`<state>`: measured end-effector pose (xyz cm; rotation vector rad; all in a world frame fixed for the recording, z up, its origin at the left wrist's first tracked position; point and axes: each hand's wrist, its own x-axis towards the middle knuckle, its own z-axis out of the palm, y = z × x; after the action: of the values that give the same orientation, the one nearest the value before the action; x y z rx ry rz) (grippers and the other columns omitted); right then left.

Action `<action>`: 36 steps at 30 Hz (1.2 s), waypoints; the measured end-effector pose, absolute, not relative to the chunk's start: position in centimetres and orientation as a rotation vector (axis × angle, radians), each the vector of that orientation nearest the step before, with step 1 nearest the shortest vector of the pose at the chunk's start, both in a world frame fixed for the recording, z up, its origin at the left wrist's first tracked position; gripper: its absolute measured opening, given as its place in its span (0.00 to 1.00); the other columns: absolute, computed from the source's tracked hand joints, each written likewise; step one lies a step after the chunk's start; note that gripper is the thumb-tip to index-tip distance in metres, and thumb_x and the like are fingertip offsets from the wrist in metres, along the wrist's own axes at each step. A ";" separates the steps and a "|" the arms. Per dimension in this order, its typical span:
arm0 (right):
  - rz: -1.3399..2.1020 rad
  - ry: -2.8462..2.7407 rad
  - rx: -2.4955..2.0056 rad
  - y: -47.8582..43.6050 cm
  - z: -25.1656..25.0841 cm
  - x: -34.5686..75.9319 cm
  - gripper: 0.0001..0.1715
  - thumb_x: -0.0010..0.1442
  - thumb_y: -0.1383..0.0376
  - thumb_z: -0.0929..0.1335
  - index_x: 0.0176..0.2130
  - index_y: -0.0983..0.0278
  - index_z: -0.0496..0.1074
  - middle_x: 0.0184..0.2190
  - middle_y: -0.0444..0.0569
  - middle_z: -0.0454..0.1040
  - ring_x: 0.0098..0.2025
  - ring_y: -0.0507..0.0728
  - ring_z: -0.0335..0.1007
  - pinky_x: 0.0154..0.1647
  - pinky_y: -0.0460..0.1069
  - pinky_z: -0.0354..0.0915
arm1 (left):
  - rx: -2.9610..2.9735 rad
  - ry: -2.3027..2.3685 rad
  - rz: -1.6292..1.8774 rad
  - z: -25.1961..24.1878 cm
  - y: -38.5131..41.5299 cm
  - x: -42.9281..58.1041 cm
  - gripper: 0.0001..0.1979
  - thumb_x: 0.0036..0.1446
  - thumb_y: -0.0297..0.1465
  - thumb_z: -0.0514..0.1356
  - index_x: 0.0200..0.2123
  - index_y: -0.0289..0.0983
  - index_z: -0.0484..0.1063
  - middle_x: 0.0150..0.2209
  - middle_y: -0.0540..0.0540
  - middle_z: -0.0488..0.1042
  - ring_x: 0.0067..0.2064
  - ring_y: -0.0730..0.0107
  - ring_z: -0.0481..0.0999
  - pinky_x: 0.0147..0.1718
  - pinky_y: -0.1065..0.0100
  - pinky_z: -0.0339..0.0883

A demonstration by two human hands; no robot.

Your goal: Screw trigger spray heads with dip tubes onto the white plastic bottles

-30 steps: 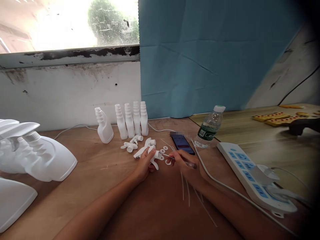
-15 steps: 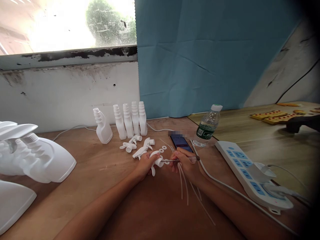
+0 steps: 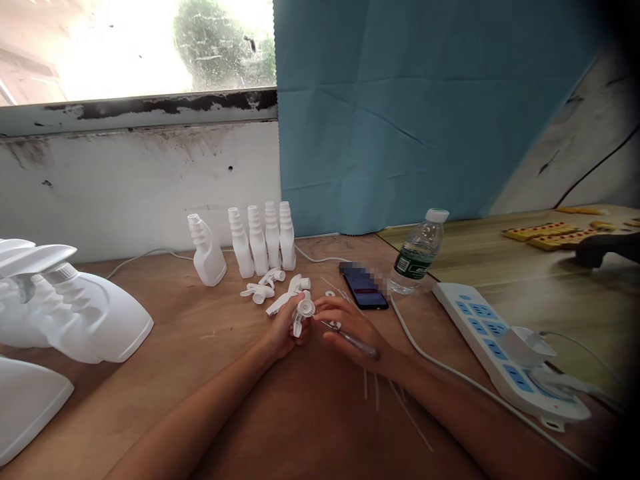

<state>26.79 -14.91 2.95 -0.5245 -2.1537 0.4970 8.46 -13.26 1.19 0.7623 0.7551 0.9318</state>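
My left hand (image 3: 283, 331) is closed round a white spray trigger head (image 3: 303, 311), its round collar turned up toward me. My right hand (image 3: 350, 330) holds a thin tool with a clear handle (image 3: 356, 342) across the palm, and its fingertips touch the collar of the trigger head. More white trigger heads (image 3: 260, 291) lie just behind on the brown table. A small white washer (image 3: 330, 293) lies beyond my right hand. Thin white tubes (image 3: 376, 393) lie under my right wrist.
Several white bottles (image 3: 260, 240) stand in a row by the wall. A phone (image 3: 365, 288), a water bottle (image 3: 419, 253) and a white power strip (image 3: 493, 333) with cable lie to the right. Large white bottles (image 3: 80, 313) lie at the left. Yellow blocks (image 3: 555, 237) sit far right.
The left hand has turned the trigger head so its collar faces up. The right hand has moved left onto the collar, with the tool now lying back across the palm instead of pointing at the part.
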 end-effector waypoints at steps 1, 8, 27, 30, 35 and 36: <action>0.351 -2.245 -0.479 -14.6 2.7 26.9 0.16 0.66 0.62 0.65 0.52 0.61 0.71 0.57 0.59 0.69 0.56 0.60 0.67 0.55 0.57 0.66 | 0.755 0.749 0.938 1.2 -13.2 8.5 0.26 0.49 0.54 0.61 0.23 0.37 0.61 0.14 0.56 0.57 0.13 0.82 0.50 0.12 0.75 0.38; 0.162 -2.230 -0.531 -14.0 2.1 27.4 0.15 0.67 0.64 0.64 0.53 0.60 0.72 0.62 0.58 0.66 0.59 0.61 0.68 0.58 0.58 0.65 | 0.801 0.719 1.045 1.2 -13.4 8.8 0.25 0.50 0.54 0.61 0.30 0.37 0.62 0.20 0.54 0.62 0.16 0.83 0.51 0.15 0.77 0.38; 1.065 -1.386 -0.862 -13.3 3.3 28.5 0.31 0.62 0.42 0.62 0.35 0.64 0.78 0.43 0.55 0.80 0.24 0.53 0.73 0.25 0.49 0.67 | 2.771 1.238 1.044 0.4 -17.8 1.5 0.12 0.62 0.25 0.55 0.48 0.42 0.69 0.52 0.40 0.70 0.57 0.53 0.65 0.54 0.51 0.59; 1.099 -1.375 -0.883 -13.5 3.5 28.3 0.30 0.62 0.43 0.63 0.34 0.65 0.78 0.40 0.55 0.80 0.22 0.53 0.72 0.23 0.48 0.66 | 2.803 1.543 1.031 0.4 -17.7 0.6 0.15 0.62 0.24 0.55 0.49 0.44 0.72 0.56 0.40 0.68 0.58 0.50 0.63 0.54 0.48 0.60; 1.144 -1.376 -0.883 -13.7 3.6 28.1 0.32 0.61 0.41 0.63 0.36 0.65 0.78 0.42 0.57 0.80 0.21 0.53 0.72 0.22 0.48 0.66 | 2.760 1.479 0.869 1.1 -18.1 -1.0 0.24 0.59 0.30 0.59 0.60 0.45 0.65 0.61 0.39 0.62 0.60 0.51 0.63 0.56 0.50 0.64; 1.145 -1.374 -0.881 -13.7 3.6 28.1 0.33 0.60 0.40 0.63 0.36 0.65 0.78 0.41 0.57 0.80 0.21 0.52 0.72 0.22 0.48 0.66 | 2.753 1.445 0.844 1.2 -18.3 -1.3 0.27 0.59 0.32 0.60 0.62 0.45 0.62 0.61 0.39 0.61 0.60 0.51 0.62 0.56 0.51 0.64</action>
<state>28.15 -13.72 3.64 -0.8813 -1.3743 1.1447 -1.29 -18.28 1.18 2.7533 1.4446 0.8441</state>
